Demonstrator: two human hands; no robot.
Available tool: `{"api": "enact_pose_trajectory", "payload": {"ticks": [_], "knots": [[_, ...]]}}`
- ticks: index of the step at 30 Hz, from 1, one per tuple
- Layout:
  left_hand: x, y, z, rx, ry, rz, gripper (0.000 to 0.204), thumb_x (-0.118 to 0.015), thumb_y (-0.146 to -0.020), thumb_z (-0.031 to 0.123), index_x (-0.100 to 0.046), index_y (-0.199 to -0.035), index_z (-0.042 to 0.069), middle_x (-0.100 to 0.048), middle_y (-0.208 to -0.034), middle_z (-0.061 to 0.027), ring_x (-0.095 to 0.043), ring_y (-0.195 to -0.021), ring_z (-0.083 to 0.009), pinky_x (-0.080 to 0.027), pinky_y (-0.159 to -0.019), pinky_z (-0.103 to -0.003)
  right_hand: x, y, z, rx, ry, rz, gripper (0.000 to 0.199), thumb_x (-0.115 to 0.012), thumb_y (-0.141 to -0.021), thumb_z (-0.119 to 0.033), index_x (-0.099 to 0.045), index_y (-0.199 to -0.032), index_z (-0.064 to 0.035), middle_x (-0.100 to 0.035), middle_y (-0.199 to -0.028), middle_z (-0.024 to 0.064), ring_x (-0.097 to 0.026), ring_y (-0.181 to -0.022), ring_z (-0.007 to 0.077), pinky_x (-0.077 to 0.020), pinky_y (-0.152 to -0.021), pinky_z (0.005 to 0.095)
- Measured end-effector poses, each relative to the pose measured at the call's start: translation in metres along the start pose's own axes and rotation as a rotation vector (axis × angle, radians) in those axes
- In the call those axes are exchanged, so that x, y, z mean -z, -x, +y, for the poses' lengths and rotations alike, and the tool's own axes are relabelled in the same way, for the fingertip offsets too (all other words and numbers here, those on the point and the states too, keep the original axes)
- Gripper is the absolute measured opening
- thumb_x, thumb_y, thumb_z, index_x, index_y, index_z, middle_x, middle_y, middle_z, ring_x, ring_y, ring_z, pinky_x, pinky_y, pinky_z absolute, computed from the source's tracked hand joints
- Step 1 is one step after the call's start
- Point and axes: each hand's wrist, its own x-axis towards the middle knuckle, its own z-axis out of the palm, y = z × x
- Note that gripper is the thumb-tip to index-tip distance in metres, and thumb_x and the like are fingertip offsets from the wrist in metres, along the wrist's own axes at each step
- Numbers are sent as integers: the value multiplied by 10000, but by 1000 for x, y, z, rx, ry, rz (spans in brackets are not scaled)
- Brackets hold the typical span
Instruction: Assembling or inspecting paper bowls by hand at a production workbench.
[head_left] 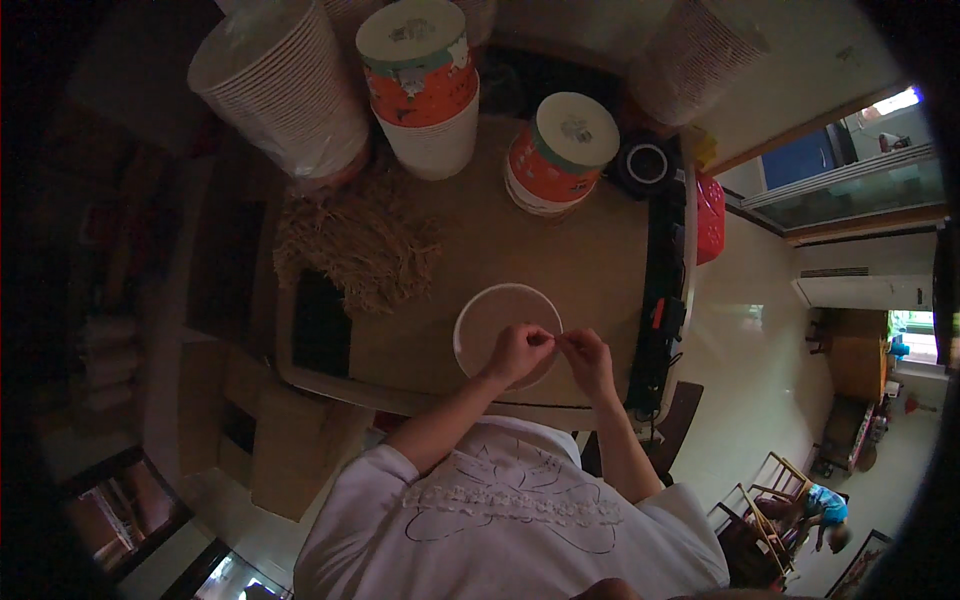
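Observation:
A white round paper tub stands mouth up near the table's front edge. Over its mouth, at the right side of the rim, my left hand is closed in a pinch. My right hand meets it fingertip to fingertip just outside the rim, also pinching. Whatever the fingertips hold is too small to make out. To the left of the tub lies a loose heap of tan stringy cords. Beyond the tub, a red and green printed paper tub sits upside down on the cardboard.
At the back stand an upside-down tub stack and a tall bagged stack; another bagged stack is at the back right. A dark roll and a power strip line the right edge. A person is far off to the right.

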Motion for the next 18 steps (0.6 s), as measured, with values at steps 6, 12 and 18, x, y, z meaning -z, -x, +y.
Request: {"api": "enact_pose_trajectory", "payload": {"ticks": [6,12,18], "knots": [[3,3,0,112,46,2,126,-617,-726,143,-639,-766,26,-632,-693,-87,-599,-642,-124,-467,-591,-262,-5,2,-3,77,32,-1,68,-575,-783,-46,-598,-842,-23,-569,-805,90,-559,-742,164,-443,-659,268],[8,5,-10,190,174,-32,104,-592,-751,109,-620,-753,9,-621,-681,-39,-552,-648,-69,-452,-604,-235,-3,8,-48,35,225,-43,124,-568,-759,-50,-585,-880,-67,-564,-816,96,-562,-724,223,-459,-650,291],[8,4,-7,255,234,-97,107,-586,-759,110,-601,-797,11,-616,-724,-33,-558,-679,-76,-452,-621,-228,-1,4,-42,147,451,-67,109,-551,-753,-70,-593,-850,-95,-539,-773,101,-553,-731,271,-462,-625,344]]}}
